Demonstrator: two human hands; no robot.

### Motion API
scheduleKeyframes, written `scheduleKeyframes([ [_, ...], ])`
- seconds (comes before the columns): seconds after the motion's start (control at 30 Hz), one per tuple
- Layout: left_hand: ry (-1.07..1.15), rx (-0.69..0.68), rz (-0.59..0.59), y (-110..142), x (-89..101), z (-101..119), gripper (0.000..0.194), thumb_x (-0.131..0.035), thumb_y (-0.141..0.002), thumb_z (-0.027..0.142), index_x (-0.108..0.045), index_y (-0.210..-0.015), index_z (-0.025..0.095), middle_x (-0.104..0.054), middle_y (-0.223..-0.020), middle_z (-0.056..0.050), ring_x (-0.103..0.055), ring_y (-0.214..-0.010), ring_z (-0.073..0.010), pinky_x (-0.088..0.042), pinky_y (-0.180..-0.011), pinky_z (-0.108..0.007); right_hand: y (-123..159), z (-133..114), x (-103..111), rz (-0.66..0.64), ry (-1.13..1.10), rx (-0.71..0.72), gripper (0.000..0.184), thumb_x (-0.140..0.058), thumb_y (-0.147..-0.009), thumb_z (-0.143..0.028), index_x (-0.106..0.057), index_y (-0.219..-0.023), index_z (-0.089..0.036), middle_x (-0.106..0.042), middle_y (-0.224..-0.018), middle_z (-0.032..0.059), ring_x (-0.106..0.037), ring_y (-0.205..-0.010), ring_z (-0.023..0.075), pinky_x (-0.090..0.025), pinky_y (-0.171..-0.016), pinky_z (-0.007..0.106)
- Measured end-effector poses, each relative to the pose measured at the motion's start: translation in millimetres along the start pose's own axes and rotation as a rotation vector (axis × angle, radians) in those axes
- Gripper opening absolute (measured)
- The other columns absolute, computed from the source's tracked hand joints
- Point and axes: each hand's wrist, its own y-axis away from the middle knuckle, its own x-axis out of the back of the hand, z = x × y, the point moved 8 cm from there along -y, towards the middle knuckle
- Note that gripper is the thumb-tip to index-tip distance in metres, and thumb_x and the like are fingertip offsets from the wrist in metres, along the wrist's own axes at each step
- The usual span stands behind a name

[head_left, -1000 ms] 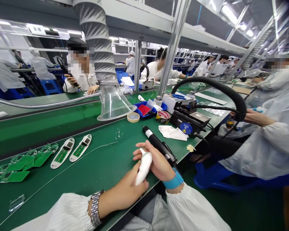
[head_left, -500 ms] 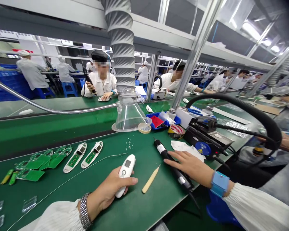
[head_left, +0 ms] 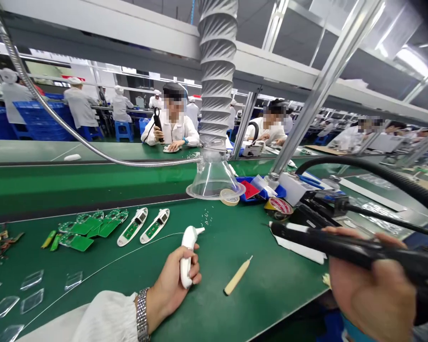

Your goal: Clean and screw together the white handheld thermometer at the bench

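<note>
Gripping a white device (head_left: 187,261) with curled fingers (head_left: 195,269), the left hand (head_left: 171,281) holds it over the desk (head_left: 206,306); fingers of the right hand (head_left: 372,289) clasp a black screwdriver (head_left: 308,238). Between both hands' fingers lies a pick (head_left: 237,276); two shells (head_left: 143,239) lie left of the left fingers.

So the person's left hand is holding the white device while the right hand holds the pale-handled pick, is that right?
Not quite: the right hand holds a long black tool. The pale-handled pick lies on the green tabletop, as the head view shows. The left hand does hold the white device.
</note>
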Motion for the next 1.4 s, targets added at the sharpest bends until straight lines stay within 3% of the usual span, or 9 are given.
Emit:
scheduleKeyframes([
  [0.07,0.047,-0.018,0.005,-1.7,0.6,2.1,0.007,-0.045,-0.068,0.019,-0.049,-0.072,0.014,-0.042,-0.055,0.004,-0.026,-0.036,-0.0033,-0.026,-0.036,-0.019,6.4,12.1,-9.9,0.233,-0.289,-0.176,0.031,-0.071,-0.057,-0.042,-0.058,-0.078,-0.023,-0.055,-0.06,-0.0037,-0.055,-0.059,0.0139,-0.051,-0.065,0.031],
  [0.1,0.044,-0.025,0.017,-2.3,1.5,3.0,0.006,-0.046,-0.07,0.02,-0.048,-0.07,0.014,-0.044,-0.057,0.004,-0.028,-0.037,-0.0033,-0.027,-0.036,-0.019,11.1,20.5,-23.9,0.256,-0.356,-0.258,0.031,-0.071,-0.055,-0.041,-0.057,-0.075,-0.022,-0.052,-0.056,-0.0056,-0.051,-0.053,0.0112,-0.05,-0.06,0.028],
  [0.17,0.032,-0.031,0.039,-3.3,3.1,4.6,0.007,-0.051,-0.071,0.02,-0.05,-0.075,0.014,-0.048,-0.062,0.002,-0.038,-0.041,-0.0052,-0.036,-0.041,-0.021,20.9,35.7,-59.0,0.185,-0.397,-0.356,0.031,-0.072,-0.055,-0.038,-0.055,-0.075,-0.021,-0.05,-0.054,-0.0076,-0.048,-0.05,0.0091,-0.049,-0.058,0.025],
  [0.27,0.05,-0.021,0.032,-6.6,4.6,6.4,0.02,-0.053,-0.071,0.017,-0.052,-0.09,0.014,-0.051,-0.065,0.001,-0.049,-0.05,-0.0095,-0.043,-0.05,-0.025,35.5,49.6,-107.6,0.005,-0.403,-0.282,0.03,-0.069,-0.063,-0.035,-0.052,-0.084,-0.022,-0.053,-0.058,-0.0076,-0.052,-0.055,0.0109,-0.048,-0.063,0.028],
  [0.47,0.085,-0.016,-0.008,-22.6,10.9,7.8,0.008,-0.056,-0.072,0.013,-0.049,-0.075,0.014,-0.041,-0.053,0.006,-0.033,-0.039,-0.0033,-0.025,-0.035,-0.016,62.1,78.5,-161.3,-0.252,-0.351,-0.146,0.021,-0.062,-0.076,-0.023,-0.049,-0.092,-0.023,-0.054,-0.071,-0.0067,-0.055,-0.064,0.0116,-0.045,-0.07,0.031],
  [0.73,0.058,-0.011,0.021,-28.7,12.2,9.4,0.018,-0.061,-0.075,0.02,-0.051,-0.089,0.015,-0.049,-0.058,0.003,-0.045,-0.048,-0.0072,-0.04,-0.045,-0.02,71.1,93.7,-173.1,-0.358,-0.304,-0.124,0.023,-0.063,-0.076,-0.018,-0.05,-0.093,-0.023,-0.057,-0.072,-0.0051,-0.055,-0.066,0.0142,-0.045,-0.071,0.035],
  [1.0,0.049,0.006,0.017,-28.3,14.3,9.7,0.025,-0.063,-0.071,0.015,-0.051,-0.093,0.014,-0.049,-0.062,0.003,-0.046,-0.051,-0.0068,-0.036,-0.042,-0.017,63.4,53.1,-157.3,-0.297,-0.383,-0.017,0.021,-0.062,-0.073,-0.025,-0.051,-0.09,-0.022,-0.056,-0.068,-0.0049,-0.054,-0.06,0.0147,-0.046,-0.07,0.037],
  [1.27,-0.004,-0.009,-0.001,-29.2,10.0,8.5,0.015,-0.061,-0.075,0.018,-0.049,-0.084,0.015,-0.047,-0.055,0.004,-0.043,-0.045,-0.0061,-0.037,-0.04,-0.016,79.1,84.0,-180.5,-0.465,-0.243,-0.018,0.026,-0.065,-0.073,-0.018,-0.05,-0.094,-0.024,-0.058,-0.074,-0.0034,-0.058,-0.066,0.0167,-0.047,-0.072,0.039],
  [1.4,-0.006,-0.014,0.024,-28.2,10.4,10.5,0.014,-0.06,-0.077,0.017,-0.05,-0.086,0.014,-0.053,-0.06,0.001,-0.05,-0.05,-0.0075,-0.042,-0.043,-0.017,75.6,74.7,-175.7,-0.434,-0.244,-0.015,0.024,-0.063,-0.074,-0.019,-0.051,-0.094,-0.023,-0.058,-0.073,-0.0035,-0.057,-0.064,0.0162,-0.046,-0.072,0.04],
])
